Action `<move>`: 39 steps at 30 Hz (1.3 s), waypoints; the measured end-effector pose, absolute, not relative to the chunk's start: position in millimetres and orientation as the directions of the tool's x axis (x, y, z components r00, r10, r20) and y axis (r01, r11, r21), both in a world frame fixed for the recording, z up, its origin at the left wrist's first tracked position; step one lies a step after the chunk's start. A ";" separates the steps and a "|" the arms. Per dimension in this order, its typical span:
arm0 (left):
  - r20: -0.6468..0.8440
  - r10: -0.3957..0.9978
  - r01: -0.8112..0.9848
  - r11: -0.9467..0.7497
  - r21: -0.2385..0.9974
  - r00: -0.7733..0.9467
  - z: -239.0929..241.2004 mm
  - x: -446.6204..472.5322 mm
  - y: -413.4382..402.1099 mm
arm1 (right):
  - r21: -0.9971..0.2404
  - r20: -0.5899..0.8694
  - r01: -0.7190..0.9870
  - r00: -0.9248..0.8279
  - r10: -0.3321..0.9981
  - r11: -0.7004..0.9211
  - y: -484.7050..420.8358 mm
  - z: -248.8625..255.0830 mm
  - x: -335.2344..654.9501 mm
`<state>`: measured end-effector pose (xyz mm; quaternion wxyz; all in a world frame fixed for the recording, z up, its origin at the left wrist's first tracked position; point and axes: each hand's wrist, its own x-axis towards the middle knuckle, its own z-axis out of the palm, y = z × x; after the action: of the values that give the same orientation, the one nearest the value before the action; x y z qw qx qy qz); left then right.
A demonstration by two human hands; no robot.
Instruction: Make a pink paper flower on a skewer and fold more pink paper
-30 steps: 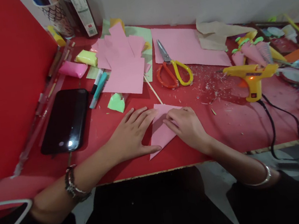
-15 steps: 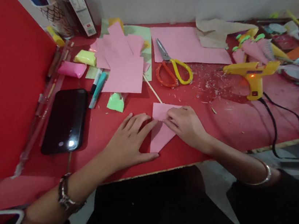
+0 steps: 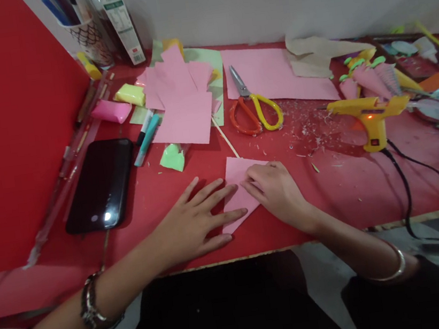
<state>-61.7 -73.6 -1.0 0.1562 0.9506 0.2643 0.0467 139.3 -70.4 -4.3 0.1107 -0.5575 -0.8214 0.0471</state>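
A small piece of pink paper [image 3: 236,170] lies near the table's front edge, its lower right side running at a slant like a fold. My left hand [image 3: 198,221] is spread flat, with its fingertips resting on the paper's left part. Over the right part, my right hand [image 3: 277,192] has its fingers curled and pinched together on the paper, which covers that corner. A thin wooden stick [image 3: 225,138] lies just beyond the paper's top edge.
Scissors [image 3: 250,104] with red and yellow handles lie ahead. A yellow glue gun [image 3: 372,112], its light on, stands right with its cord over the edge. A phone [image 3: 100,183] lies left. Pink paper pieces [image 3: 185,118], a green clay packet [image 3: 173,157] and pink cones [image 3: 370,77] are farther back.
My left hand's fingers have spread wider and slid further onto the pink paper. The right hand stays pinched at nearly the same spot. The camera view has shifted slightly.
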 end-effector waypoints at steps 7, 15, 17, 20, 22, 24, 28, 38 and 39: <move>-0.040 0.519 0.510 -0.818 0.267 0.854 1.2 -60.6 -72.7 | -0.081 0.303 0.876 -0.433 0.849 0.476 -78.3 -1.3 139.3; -0.073 0.547 0.544 -0.791 0.280 0.834 1.2 -62.0 -70.8 | -0.059 0.345 0.627 -0.718 0.605 0.777 -110.2 2.9 140.9; -0.083 0.550 0.549 -0.788 0.278 0.831 1.5 -61.8 -70.1 | -0.102 0.297 0.591 -0.750 0.591 0.800 -115.5 0.7 140.5; -0.097 0.555 0.558 -0.783 0.274 0.826 1.8 -60.4 -69.3 | -0.133 0.278 0.593 -0.746 0.605 0.794 -117.5 -2.3 142.7; -0.102 0.552 0.557 -0.785 0.273 0.828 2.1 -59.5 -69.1 | -0.153 0.302 0.601 -0.728 0.616 0.784 -116.0 -2.9 147.5; -0.106 0.550 0.556 -0.785 0.273 0.828 2.3 -59.2 -69.4 | -0.171 0.328 0.618 -0.698 0.636 0.767 -113.6 -2.2 154.9; -0.110 0.553 0.560 -0.784 0.269 0.826 2.3 -60.0 -70.7 | -0.199 0.336 0.700 -0.608 0.719 0.686 -108.9 1.2 173.4; -0.037 0.484 0.478 -0.845 0.242 0.874 2.1 -64.9 -75.9 | -0.213 0.241 0.821 -0.481 0.843 0.529 -102.2 4.4 205.3; -0.023 0.478 0.469 -0.850 0.238 0.878 2.3 -66.6 -77.6 | -0.212 0.240 0.824 -0.478 0.845 0.526 -101.6 4.5 207.4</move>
<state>-66.6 -77.6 2.3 0.1192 0.9617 0.2461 0.0185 207.4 -101.6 4.5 0.1587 -0.4858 -0.8589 0.0338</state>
